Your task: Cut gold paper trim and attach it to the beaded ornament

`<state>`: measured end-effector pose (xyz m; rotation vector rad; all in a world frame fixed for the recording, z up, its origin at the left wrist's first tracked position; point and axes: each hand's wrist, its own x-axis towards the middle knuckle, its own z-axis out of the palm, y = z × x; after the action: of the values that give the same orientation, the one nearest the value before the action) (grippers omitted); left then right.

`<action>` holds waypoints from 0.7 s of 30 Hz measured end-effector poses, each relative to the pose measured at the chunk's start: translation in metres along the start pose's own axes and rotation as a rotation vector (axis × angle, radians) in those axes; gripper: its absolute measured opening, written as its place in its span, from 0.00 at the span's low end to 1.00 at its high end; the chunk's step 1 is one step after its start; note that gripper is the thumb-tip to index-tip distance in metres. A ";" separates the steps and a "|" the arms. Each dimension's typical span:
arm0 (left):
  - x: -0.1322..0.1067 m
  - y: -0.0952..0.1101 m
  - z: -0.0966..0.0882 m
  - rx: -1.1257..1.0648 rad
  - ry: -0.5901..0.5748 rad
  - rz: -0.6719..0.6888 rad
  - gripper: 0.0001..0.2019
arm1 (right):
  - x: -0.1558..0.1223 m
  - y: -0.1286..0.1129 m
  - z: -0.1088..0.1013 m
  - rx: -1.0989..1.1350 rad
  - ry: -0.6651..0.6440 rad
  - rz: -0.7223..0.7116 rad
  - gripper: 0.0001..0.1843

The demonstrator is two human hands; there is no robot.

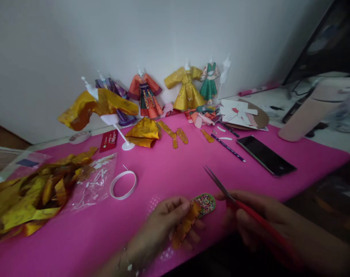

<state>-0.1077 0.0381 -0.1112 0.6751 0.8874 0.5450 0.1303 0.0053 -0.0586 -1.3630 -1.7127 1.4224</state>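
Pinched between the thumb and fingers of my left hand is a gold fabric strip with small dark marks along its edges. My right hand is wrapped round red-handled scissors, their slim blades pointing up and away over the pink table cover. A green-rimmed oval holder full of tiny multicoloured dots lies just behind the strip, between my two hands. Other small gold fabric pieces lie farther back, beside a folded gold cloth. The scissors' handles and right hand are blurred.
Small dress forms wearing gold, red and green garments stand along the wall. A gold-draped form leans at left. Gold fabric, a white tape roll, a purple pencil, a phone and a pink bottle lie around.
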 end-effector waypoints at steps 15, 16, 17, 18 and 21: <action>-0.009 -0.003 0.002 -0.231 -0.446 0.007 0.13 | 0.017 0.028 0.010 0.568 0.015 0.137 0.35; -0.008 -0.003 0.002 -0.230 -0.449 -0.010 0.13 | 0.018 0.029 0.011 0.547 0.020 0.151 0.36; -0.008 -0.004 0.002 -0.232 -0.454 -0.025 0.14 | 0.018 0.030 0.011 0.524 0.021 0.166 0.36; -0.008 -0.004 0.002 -0.233 -0.465 -0.036 0.14 | 0.019 0.030 0.011 0.507 0.016 0.178 0.36; -0.010 -0.004 0.004 -0.227 -0.508 -0.047 0.15 | 0.019 0.029 0.011 0.524 0.001 0.165 0.33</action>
<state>-0.1093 0.0270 -0.1072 0.5478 0.3576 0.3979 0.1250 0.0169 -0.0930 -1.2195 -1.1243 1.7984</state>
